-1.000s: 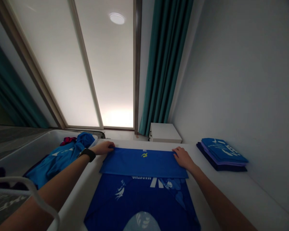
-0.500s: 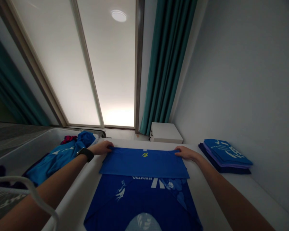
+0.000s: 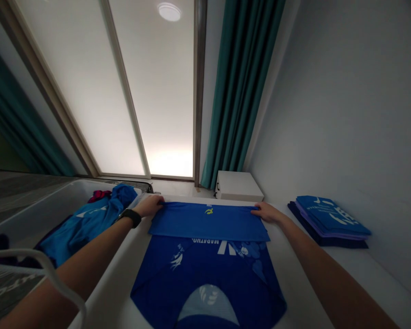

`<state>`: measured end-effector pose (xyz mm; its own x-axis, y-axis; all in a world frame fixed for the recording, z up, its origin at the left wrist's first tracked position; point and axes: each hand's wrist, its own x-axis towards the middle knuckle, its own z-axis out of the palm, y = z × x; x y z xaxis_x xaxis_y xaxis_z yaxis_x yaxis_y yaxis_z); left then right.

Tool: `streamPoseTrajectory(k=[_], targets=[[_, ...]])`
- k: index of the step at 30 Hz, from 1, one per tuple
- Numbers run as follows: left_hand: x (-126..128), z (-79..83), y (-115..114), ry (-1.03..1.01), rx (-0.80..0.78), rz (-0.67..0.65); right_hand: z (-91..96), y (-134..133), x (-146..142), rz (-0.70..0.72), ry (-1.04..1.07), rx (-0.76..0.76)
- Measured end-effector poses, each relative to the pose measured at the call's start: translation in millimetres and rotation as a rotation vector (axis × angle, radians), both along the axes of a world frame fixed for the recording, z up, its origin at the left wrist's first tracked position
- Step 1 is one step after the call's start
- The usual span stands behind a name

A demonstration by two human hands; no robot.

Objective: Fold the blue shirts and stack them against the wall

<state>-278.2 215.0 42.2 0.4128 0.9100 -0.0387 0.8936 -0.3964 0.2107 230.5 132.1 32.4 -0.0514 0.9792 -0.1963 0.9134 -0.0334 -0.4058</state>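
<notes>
The left hand [image 3: 151, 205] and right hand [image 3: 269, 213] pinched opposite far corners of a partly folded blue shirt [image 3: 208, 265]. Folding seemed in hand; the next move called for even tension between them.

One head-worn camera looks forward and down, close over the shirt [image 3: 212, 269], facing the doors [image 3: 167, 100]; its lens seems wide, corners being dim.

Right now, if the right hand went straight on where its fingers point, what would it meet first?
The shirt, whose far edge the right hand holds; farther along, perhaps the left hand, though depth is unclear.
</notes>
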Motion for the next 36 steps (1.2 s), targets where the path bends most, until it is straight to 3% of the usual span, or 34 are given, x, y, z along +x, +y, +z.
streamPoseTrajectory(k=[7, 17, 23, 28, 30, 36], targets=[[10, -0.2, 1, -0.070, 0.096, 0.039, 5.6, 5, 0, -0.057, -0.042, 0.104], [15, 46.5, -21, -0.293, 0.115, 0.153, 40.1, -17, -1, -0.154, 0.017, 0.281], [20, 61.2, -40, -0.542, -0.033, 0.223, 55.9, -42, -13, -0.227, 0.215, 0.281], [18, 68.6, -52, -0.720, -0.068, 0.229, 70.1, -63, -26, -0.307, 0.631, 0.183], [15, 71.0, -59, -0.805, -0.082, 0.229, 74.5, -73, -28, -0.320, 0.694, 0.170], [-2, 72.8, -107, -0.908, -0.031, 0.187, 65.7, -117, -25, -0.322, 0.826, 0.216]])
